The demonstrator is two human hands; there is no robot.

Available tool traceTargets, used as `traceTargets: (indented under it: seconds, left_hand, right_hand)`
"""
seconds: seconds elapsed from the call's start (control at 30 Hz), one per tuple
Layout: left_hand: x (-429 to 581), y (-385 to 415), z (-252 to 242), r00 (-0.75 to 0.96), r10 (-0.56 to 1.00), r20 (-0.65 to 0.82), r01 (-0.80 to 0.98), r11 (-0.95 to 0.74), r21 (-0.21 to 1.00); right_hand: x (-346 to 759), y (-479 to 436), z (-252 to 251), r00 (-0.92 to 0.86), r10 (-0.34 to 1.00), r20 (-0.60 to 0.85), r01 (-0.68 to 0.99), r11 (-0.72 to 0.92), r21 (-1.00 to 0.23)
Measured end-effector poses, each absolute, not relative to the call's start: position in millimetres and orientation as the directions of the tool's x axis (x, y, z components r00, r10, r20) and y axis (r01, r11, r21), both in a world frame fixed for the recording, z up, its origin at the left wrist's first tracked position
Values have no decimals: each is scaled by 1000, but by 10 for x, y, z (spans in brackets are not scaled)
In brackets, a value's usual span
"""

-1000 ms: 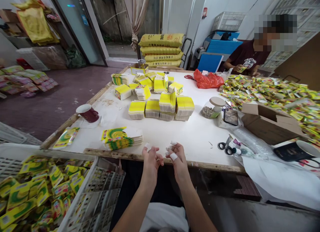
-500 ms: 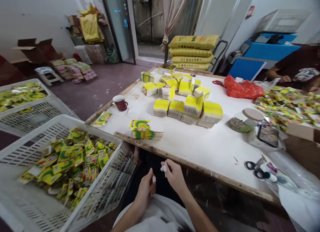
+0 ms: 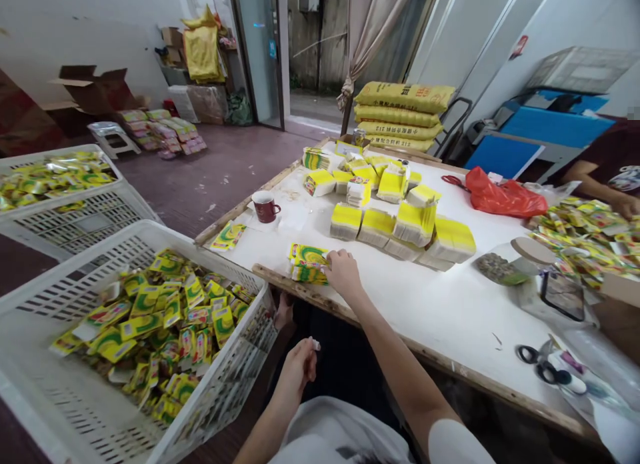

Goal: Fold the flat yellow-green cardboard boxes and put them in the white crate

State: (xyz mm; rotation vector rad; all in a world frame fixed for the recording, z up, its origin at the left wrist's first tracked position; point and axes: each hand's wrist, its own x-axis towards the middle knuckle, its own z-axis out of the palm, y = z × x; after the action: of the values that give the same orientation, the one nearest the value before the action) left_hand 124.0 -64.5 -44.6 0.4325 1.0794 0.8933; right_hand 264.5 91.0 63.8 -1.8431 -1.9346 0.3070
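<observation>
My right hand [image 3: 342,273] reaches over the table's wooden front edge and rests, fingers curled, on a small stack of green-and-yellow flat packets [image 3: 307,263]. My left hand [image 3: 299,366] hangs below the table near my lap with its fingers curled in and a white taped fingertip showing. At my left stands a white plastic crate [image 3: 90,397] full of the same green-and-yellow packets [image 3: 165,324].
Bundles of yellow-and-white packets [image 3: 400,221] fill the white table [image 3: 425,304]. A dark red mug [image 3: 265,207], a red plastic bag [image 3: 503,199], scissors [image 3: 543,367] and a phone [image 3: 564,296] lie there. Another person's arm [image 3: 595,184] is at the right by loose packets [image 3: 585,237]. A second crate [image 3: 70,217] is behind.
My right hand rose from near my lap and reached forward onto the stack of packets. My left hand stayed low. The view swung a little further left.
</observation>
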Motion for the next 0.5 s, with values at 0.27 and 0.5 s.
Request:
traceTargets:
  seconds: [0.27,0.5]
  left_hand:
    - [959,-461,-514,77,864,-497,-392,484,782]
    - [890,-250,-342,-22,969,-245,-496,202,844]
  right_hand:
    - [2542,921,590,28,988,153,854,56,-517]
    - [2500,671,605,46,976,215,763,105,-638]
